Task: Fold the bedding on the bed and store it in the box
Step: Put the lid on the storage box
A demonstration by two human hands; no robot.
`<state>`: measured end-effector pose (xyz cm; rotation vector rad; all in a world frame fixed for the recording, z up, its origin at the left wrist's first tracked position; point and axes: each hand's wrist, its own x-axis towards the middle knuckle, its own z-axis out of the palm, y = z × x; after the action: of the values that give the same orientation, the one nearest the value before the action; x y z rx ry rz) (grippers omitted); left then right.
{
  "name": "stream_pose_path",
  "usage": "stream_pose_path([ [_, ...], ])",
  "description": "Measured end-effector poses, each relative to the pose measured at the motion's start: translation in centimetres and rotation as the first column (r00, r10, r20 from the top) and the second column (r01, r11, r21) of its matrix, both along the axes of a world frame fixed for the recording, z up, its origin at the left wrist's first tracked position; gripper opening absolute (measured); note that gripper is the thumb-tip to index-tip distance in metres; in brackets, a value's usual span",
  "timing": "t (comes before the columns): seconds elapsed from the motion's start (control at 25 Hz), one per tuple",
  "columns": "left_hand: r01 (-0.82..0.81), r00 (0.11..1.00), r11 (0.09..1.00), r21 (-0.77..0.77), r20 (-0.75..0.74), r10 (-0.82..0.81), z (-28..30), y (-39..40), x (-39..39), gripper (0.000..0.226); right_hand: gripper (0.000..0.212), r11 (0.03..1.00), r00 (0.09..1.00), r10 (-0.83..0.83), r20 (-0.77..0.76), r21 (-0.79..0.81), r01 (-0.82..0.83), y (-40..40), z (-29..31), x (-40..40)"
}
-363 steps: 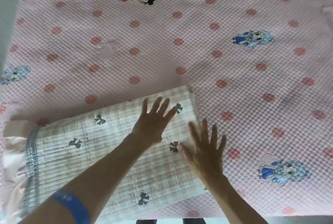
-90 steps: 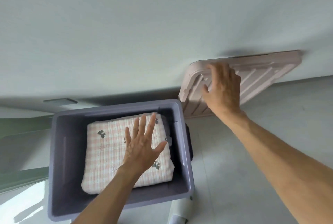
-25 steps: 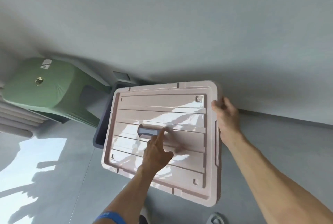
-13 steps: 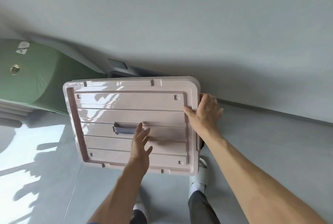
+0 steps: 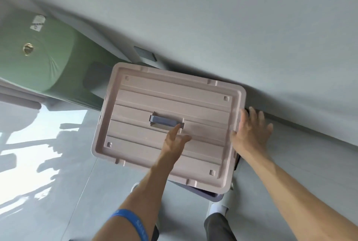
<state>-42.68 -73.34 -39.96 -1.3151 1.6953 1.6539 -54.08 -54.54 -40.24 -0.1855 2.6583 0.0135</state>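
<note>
Your left hand touched the grey handle with straight fingers; your right hand, fingers loosely spread, steadied the stiff, light-looking lid covering the box at the far wall.

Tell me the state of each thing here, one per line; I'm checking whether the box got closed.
Pale pink ribbed plastic lid: lying on the box, skewed, not visibly seated.
Grey flat lid handle: folded down.
Grey-purple plastic box: covered, one corner showing; contents hidden.
Left hand: open, fingers touching the lid by the handle.
Right hand: open, resting against the lid's right edge.
Green upholstered seat: standing beside the box, untouched.
</note>
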Motion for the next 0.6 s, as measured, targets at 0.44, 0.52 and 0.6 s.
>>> stream_pose_path([
  [0.44,0.498,0.866,0.671,-0.549,0.357,-0.350,-2.1,-14.6,3.6,0.084,0.059,0.870,0.895,0.437,0.087,-0.293,-0.396,-15.9,-1.7,5.3],
  [0.52,0.547,0.836,0.622,-0.560,0.397,-0.378,-3.9,-17.6,3.7,0.088,0.055,0.872,0.887,0.452,0.101,-0.260,-0.415,-18.4,-4.3,4.9],
  [0.6,0.585,0.811,0.626,-0.515,0.356,-0.465,-5.6,-19.6,4.6,0.090,0.042,0.861,0.864,0.495,0.088,-0.182,-0.474,-20.1,-6.3,5.0],
])
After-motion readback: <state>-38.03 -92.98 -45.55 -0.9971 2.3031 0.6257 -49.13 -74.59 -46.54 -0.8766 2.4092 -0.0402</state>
